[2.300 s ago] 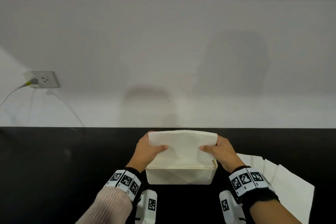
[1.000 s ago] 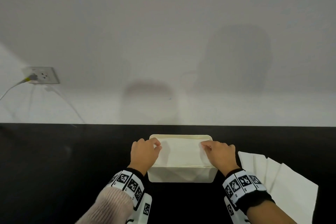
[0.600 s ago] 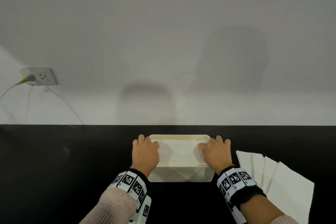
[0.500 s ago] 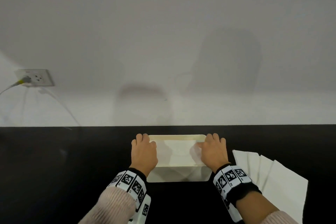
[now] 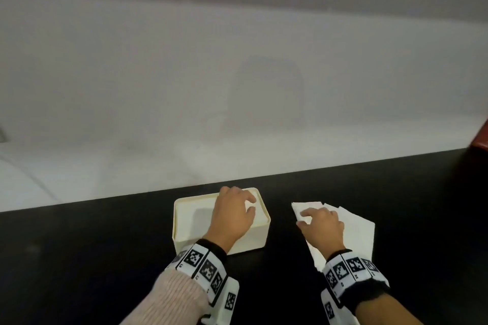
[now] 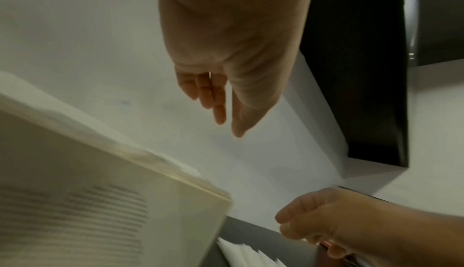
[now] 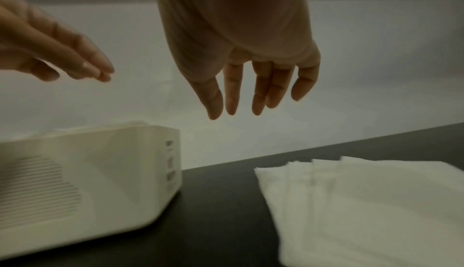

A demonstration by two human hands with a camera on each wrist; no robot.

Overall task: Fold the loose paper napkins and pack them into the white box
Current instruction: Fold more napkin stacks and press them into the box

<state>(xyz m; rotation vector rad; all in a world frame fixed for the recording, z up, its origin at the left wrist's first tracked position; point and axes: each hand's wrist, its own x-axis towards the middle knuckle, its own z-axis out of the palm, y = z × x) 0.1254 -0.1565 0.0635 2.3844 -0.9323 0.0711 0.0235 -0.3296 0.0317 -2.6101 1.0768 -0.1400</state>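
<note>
White box [image 5: 184, 221] sits at lower centre of the head view on a black counter [image 5: 79, 245], napkins folded inside. Left hand [image 5: 232, 215] hovers over its right half, fingers straight and relaxed, holding nothing. Right hand [image 5: 323, 228], fingers loosely spread, hangs above the loose napkins [image 5: 359, 229] fanned out just right of the box.

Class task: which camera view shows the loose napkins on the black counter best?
The right wrist view: the fanned napkins fill its lower right, unobstructed. In the head view the right hand covers part of them. The left wrist view catches only blurred edges.
</note>
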